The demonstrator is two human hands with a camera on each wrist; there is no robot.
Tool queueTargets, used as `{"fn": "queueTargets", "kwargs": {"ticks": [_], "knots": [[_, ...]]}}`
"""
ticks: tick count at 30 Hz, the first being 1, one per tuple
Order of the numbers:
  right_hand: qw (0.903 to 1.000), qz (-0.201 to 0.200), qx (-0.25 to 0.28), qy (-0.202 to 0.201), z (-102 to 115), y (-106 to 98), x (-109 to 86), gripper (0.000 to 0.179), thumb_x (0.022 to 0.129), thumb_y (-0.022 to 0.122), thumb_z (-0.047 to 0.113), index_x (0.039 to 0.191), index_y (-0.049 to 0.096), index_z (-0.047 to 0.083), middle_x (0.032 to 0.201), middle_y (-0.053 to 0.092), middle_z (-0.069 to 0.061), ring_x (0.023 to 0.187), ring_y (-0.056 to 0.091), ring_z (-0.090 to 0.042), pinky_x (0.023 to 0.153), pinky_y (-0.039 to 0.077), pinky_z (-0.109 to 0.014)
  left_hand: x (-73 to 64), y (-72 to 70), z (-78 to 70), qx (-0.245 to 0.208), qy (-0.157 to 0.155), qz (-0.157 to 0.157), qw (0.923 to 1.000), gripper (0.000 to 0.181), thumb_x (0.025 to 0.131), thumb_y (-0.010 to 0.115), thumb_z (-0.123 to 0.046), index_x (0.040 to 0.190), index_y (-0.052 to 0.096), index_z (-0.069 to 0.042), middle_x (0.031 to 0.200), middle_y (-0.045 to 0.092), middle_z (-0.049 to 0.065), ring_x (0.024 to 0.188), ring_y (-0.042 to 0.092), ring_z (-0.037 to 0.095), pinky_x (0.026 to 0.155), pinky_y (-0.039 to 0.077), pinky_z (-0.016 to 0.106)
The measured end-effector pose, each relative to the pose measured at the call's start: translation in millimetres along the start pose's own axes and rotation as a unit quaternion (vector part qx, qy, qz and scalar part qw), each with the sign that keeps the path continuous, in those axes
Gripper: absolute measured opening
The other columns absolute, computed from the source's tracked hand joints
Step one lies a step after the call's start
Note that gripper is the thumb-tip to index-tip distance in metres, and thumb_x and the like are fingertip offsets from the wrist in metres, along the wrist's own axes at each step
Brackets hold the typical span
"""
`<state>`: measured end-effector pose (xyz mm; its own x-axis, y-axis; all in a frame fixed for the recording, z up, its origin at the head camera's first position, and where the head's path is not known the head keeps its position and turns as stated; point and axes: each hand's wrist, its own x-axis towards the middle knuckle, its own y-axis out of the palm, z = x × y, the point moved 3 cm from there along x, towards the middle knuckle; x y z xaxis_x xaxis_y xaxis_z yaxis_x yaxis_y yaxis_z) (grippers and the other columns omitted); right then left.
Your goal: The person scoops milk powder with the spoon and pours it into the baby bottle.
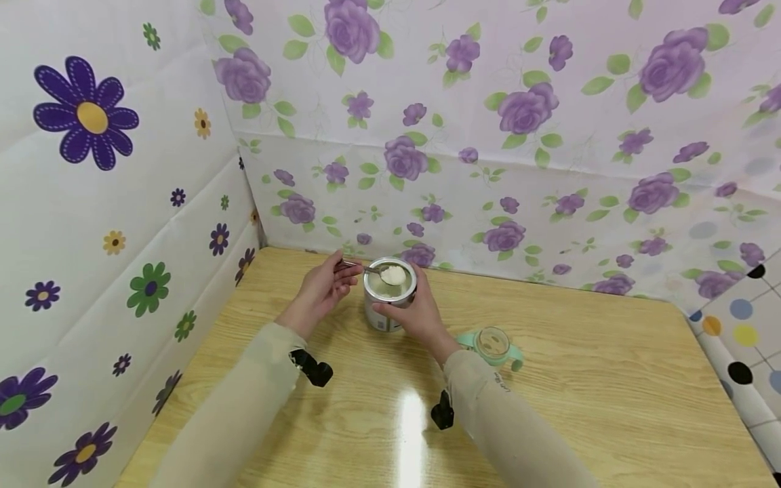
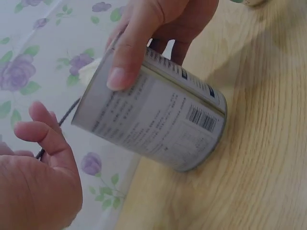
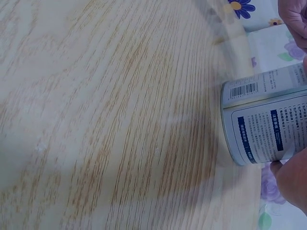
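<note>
A metal can (image 1: pixel 383 318) with printed labels stands upright on the wooden table, its top uncovered. My right hand (image 1: pixel 421 308) grips the can round its right side, thumb across the front near the rim. In my left hand (image 1: pixel 323 288), just left of the can, the handle of a metal spoon (image 1: pixel 372 270) is pinched. The spoon's bowl is heaped with pale powder (image 1: pixel 393 275) and sits over the can's opening. In the left wrist view the dark spoon handle (image 2: pixel 70 111) runs from the left fingers to the can's rim. How full the can is, I cannot tell.
A mint-green two-handled cup (image 1: pixel 493 344) stands on the table (image 1: pixel 579 393) right of the can, close to my right forearm. Flowered sheets (image 1: pixel 451 203) rise along the table's back and left edges. Dotted cloth (image 1: pixel 741 332) borders the right side.
</note>
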<state>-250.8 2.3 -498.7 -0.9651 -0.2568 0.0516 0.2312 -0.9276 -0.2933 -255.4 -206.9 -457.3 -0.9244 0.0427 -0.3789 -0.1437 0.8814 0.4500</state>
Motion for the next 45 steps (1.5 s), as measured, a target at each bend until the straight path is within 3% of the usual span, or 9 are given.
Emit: {"fn": "queueTargets", "kwargs": {"ticks": [4, 7, 11, 17, 21, 38, 45], "knots": [[1.0000, -0.002, -0.005, 0.004, -0.6, -0.2, -0.1, 0.115, 0.087, 0.093, 0.022, 0.171, 0.015, 0.011, 0.162, 0.039, -0.013, 0.149, 0.044, -0.036, 0.119, 0.041, -0.057, -0.3, -1.8, 2.4, 0.003, -0.008, 0.007, 0.9999, 0.050, 0.118, 0.040, -0.037, 0.127, 0.065, 0.005, 0.084, 0.076, 0.002, 0.062, 0.066, 0.010, 0.051, 0.045, 0.016], [1.0000, -0.002, -0.009, -0.001, -0.8, -0.4, 0.5, 0.116, 0.087, 0.093, 0.022, 0.171, 0.014, 0.011, 0.163, 0.039, -0.014, 0.149, 0.044, -0.036, 0.119, 0.040, -0.057, 0.4, -3.5, 3.3, 0.012, -0.005, 0.014, 0.9998, 0.047, 0.118, 0.040, -0.036, 0.113, 0.072, -0.002, 0.086, 0.077, 0.002, 0.063, 0.066, 0.010, 0.053, 0.046, 0.017], [0.9999, -0.004, -0.011, -0.005, -0.9, -1.2, 1.2, 0.115, 0.087, 0.094, 0.021, 0.170, 0.015, 0.011, 0.162, 0.039, -0.014, 0.148, 0.045, -0.036, 0.119, 0.041, -0.058, 2.5, -4.9, 1.3, 0.029, 0.017, 0.049, 0.9983, 0.048, 0.118, 0.040, -0.035, 0.102, 0.077, -0.010, 0.090, 0.078, 0.001, 0.066, 0.065, 0.009, 0.057, 0.049, 0.018], [1.0000, -0.001, -0.008, -0.005, -0.2, -1.5, 0.9, 0.114, 0.087, 0.094, 0.021, 0.170, 0.016, 0.012, 0.162, 0.039, -0.012, 0.147, 0.045, -0.035, 0.119, 0.040, -0.057, 5.7, -11.4, 0.4, 0.027, 0.017, 0.090, 0.9954, 0.046, 0.118, 0.041, -0.031, 0.103, 0.079, -0.010, 0.090, 0.077, 0.001, 0.066, 0.064, 0.009, 0.057, 0.049, 0.017], [1.0000, -0.002, -0.002, 0.000, 0.0, -1.6, -0.1, 0.115, 0.087, 0.094, 0.021, 0.171, 0.015, 0.012, 0.162, 0.039, -0.013, 0.149, 0.044, -0.035, 0.119, 0.040, -0.057, 6.7, -16.0, 2.8, 0.020, 0.005, 0.101, 0.9947, 0.043, 0.116, 0.038, -0.025, 0.109, 0.077, -0.007, 0.090, 0.076, 0.002, 0.065, 0.063, 0.009, 0.054, 0.047, 0.016], [1.0000, -0.002, -0.001, -0.003, 1.5, -2.8, -2.1, 0.114, 0.087, 0.094, 0.023, 0.171, 0.017, 0.013, 0.162, 0.040, -0.012, 0.148, 0.045, -0.035, 0.117, 0.042, -0.058, 5.7, -17.4, 0.3, 0.015, 0.014, 0.094, 0.9954, 0.045, 0.113, 0.037, -0.020, 0.102, 0.079, -0.006, 0.087, 0.071, 0.002, 0.065, 0.059, 0.009, 0.055, 0.045, 0.017], [1.0000, -0.002, 0.001, -0.009, 3.0, -2.6, -1.2, 0.112, 0.086, 0.094, 0.021, 0.170, 0.020, 0.014, 0.160, 0.041, -0.011, 0.147, 0.046, -0.033, 0.118, 0.041, -0.057, 6.4, -15.7, 0.6, 0.038, 0.012, 0.081, 0.9959, 0.043, 0.111, 0.037, -0.021, 0.105, 0.077, -0.007, 0.087, 0.071, 0.001, 0.066, 0.059, 0.010, 0.057, 0.045, 0.018]]}}
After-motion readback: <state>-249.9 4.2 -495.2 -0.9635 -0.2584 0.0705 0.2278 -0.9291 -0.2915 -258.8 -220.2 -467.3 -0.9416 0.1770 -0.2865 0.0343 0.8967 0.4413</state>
